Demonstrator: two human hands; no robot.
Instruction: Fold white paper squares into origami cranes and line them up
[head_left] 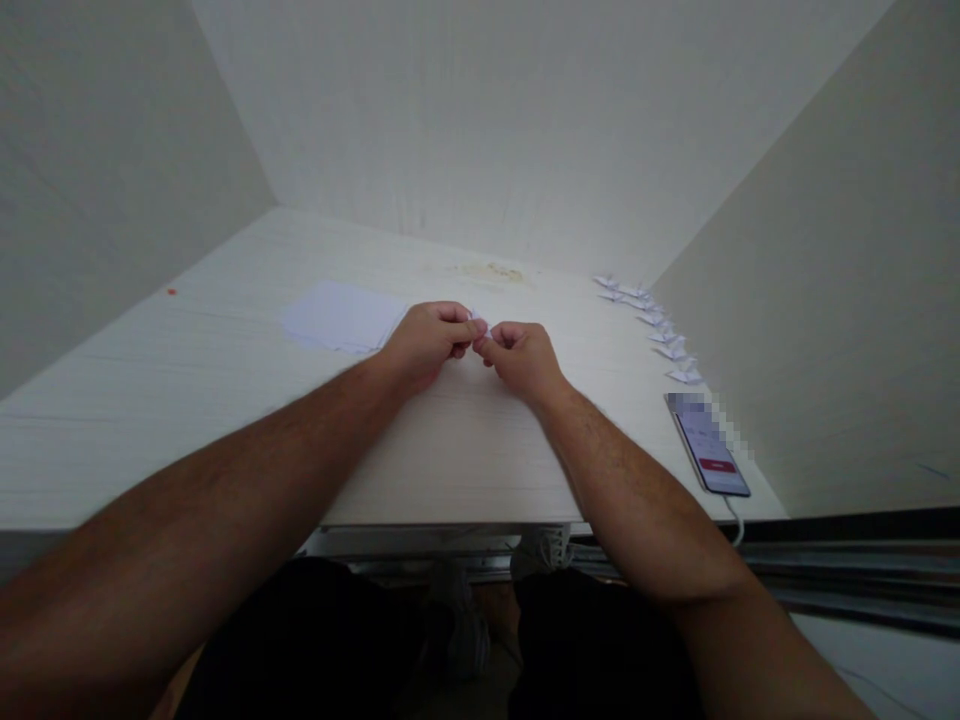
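Observation:
Both hands meet above the middle of the white table (450, 455), pinching one small folded piece of white paper (482, 322). My left hand (433, 338) grips it between thumb and fingers from the left. From the right, my right hand (521, 358) has its thumb and forefinger closed on the same paper. Most of the paper is hidden by the fingers, so its folded shape cannot be made out. A stack of white paper sheets (341, 315) lies flat just left of my left hand.
Several folded white paper cranes (667, 340) stand in a line along the right wall. Nearer me lies a phone (709, 450) with a white cable (739, 520) over the table edge. Walls close in the back and sides. A small orange bit (172, 292) lies far left.

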